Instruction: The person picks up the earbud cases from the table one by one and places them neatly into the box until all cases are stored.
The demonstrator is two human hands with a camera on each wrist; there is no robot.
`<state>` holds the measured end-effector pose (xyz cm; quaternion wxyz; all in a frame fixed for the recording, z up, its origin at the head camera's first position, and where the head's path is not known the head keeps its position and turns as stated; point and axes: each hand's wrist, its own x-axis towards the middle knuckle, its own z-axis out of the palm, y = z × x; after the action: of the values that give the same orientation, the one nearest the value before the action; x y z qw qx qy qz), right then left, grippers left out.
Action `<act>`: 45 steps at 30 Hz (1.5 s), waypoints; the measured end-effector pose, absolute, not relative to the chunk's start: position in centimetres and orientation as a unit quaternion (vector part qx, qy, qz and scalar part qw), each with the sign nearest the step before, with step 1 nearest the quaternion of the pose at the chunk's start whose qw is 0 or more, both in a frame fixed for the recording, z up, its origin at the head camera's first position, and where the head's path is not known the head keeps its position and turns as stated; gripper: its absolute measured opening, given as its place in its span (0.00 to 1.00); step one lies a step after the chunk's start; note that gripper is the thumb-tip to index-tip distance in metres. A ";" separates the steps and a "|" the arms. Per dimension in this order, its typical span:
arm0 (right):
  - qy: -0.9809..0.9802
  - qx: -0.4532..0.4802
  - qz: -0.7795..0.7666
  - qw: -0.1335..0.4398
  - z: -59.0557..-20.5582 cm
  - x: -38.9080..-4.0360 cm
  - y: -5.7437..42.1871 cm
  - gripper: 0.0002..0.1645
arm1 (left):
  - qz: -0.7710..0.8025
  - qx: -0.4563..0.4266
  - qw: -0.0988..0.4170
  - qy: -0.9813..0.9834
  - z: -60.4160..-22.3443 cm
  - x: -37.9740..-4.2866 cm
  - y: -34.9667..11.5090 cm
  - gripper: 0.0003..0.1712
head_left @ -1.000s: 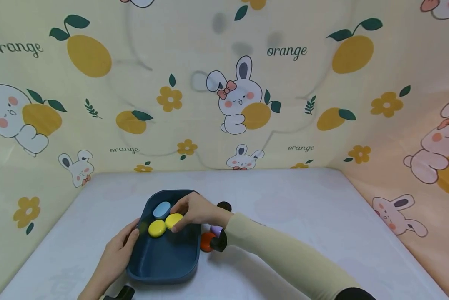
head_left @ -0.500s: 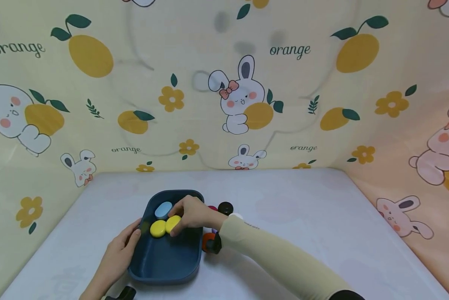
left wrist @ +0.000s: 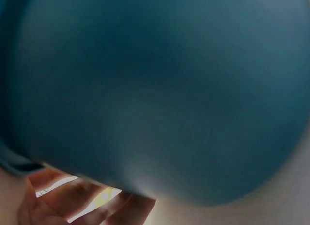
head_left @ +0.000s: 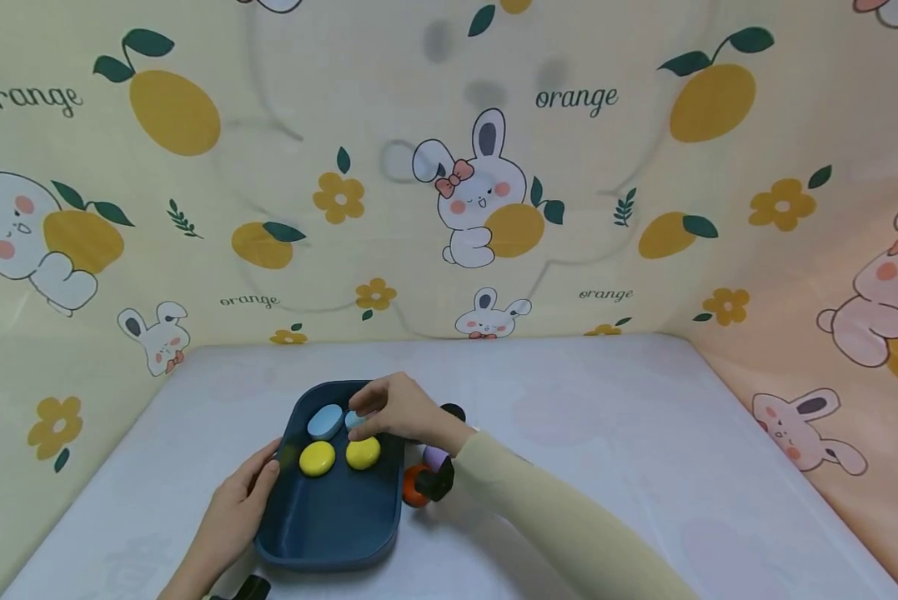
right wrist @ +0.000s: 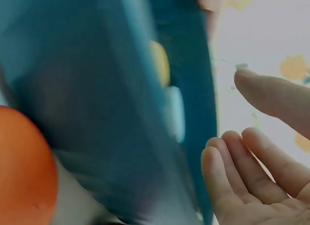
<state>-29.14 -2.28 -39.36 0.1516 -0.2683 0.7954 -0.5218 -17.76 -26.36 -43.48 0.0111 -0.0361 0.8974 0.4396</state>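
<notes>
A dark blue tray lies on the table and contains two yellow round pieces and two light blue ones. One light blue piece shows whole; the other is partly hidden by my right hand, which hovers over the tray's far right part. In the right wrist view, thumb and fingers stand apart with nothing between them. My left hand rests against the tray's left side, thumb at the rim. The left wrist view shows its fingers fairly straight along the tray's outer wall.
Right of the tray, partly behind my right wrist, lie an orange round piece, a purple one and a black one. A printed cloth backdrop encloses the white table.
My right fingers have let go of the right-hand yellow piece and risen slightly. That piece now sits a little farther right, apart from the other yellow one. A second light blue piece shows.
</notes>
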 end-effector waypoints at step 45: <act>0.814 -0.052 -0.570 0.098 -44.1 -27.1 12.2 0.27 | 0.428 -0.016 0.004 0.904 -43.7 -17.7 -26.6 0.34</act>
<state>-27.11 12.22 -44.14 0.0983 -0.0520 0.8140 -0.5701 -17.73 -26.63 -43.69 0.0039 -0.0163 0.9036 0.4280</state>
